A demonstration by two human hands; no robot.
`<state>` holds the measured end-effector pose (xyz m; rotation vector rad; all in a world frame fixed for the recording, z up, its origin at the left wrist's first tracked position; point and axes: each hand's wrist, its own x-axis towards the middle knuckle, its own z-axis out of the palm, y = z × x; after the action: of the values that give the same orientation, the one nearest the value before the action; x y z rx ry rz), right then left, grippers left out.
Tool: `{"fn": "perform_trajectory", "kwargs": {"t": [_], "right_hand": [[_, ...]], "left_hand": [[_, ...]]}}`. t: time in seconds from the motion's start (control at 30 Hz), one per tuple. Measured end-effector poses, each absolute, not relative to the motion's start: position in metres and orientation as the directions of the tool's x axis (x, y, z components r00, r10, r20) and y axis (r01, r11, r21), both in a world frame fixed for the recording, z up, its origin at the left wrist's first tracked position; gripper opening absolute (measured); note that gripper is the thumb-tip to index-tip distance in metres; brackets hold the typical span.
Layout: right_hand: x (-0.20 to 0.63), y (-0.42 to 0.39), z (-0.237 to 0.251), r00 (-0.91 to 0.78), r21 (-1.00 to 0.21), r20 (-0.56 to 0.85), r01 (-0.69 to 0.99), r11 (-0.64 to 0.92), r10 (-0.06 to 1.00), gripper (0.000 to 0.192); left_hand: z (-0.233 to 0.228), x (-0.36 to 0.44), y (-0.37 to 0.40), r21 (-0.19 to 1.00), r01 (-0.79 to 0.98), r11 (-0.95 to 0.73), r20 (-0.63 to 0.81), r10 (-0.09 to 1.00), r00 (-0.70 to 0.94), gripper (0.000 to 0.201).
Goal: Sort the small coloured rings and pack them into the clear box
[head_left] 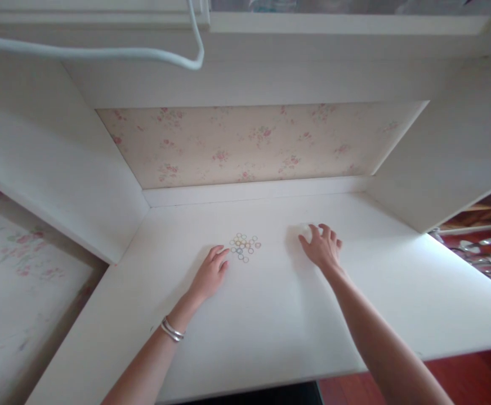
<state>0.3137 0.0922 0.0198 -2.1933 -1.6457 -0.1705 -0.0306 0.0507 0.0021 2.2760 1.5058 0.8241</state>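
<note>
A small heap of several thin coloured rings [244, 246] lies on the white desk top [271, 315]. My left hand [210, 274] rests flat on the desk just left of the heap, fingertips almost touching the nearest rings, holding nothing. A silver bangle sits on that wrist. My right hand [322, 247] lies to the right of the heap, fingers curled over a small white roundish object [305, 229] that blends with the desk; what it is cannot be told.
White side panels [72, 185] wall in the desk on both sides, with a floral-papered back panel [249, 143] behind. A white cable [102, 53] hangs overhead. Red floor and shiny clutter [486, 253] show at the right.
</note>
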Motion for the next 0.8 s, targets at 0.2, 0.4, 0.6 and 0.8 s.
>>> {"fn": "perform_trajectory", "kwargs": {"t": [0.2, 0.4, 0.6, 0.8], "right_hand": [[0.352, 0.106, 0.021, 0.343, -0.191, -0.003, 0.922, -0.337, 0.939, 0.062], [0.338, 0.085, 0.027, 0.266, -0.179, 0.103, 0.953, -0.246, 0.958, 0.051], [0.292, 0.037, 0.038, 0.181, -0.318, 0.19, 0.941, -0.114, 0.965, 0.051], [0.229, -0.011, 0.025, 0.068, -0.462, 0.193, 0.886, 0.03, 0.979, 0.048]], "left_hand": [[0.0, -0.037, 0.008, 0.711, 0.604, -0.36, 0.295, 0.932, 0.208, 0.026], [0.003, -0.031, -0.004, 0.776, 0.528, -0.344, 0.281, 0.939, 0.197, 0.024], [0.011, -0.013, -0.01, 0.762, 0.52, -0.386, 0.291, 0.921, 0.258, 0.032], [0.007, 0.03, -0.011, 0.713, 0.533, -0.455, 0.319, 0.888, 0.331, 0.077]]}}
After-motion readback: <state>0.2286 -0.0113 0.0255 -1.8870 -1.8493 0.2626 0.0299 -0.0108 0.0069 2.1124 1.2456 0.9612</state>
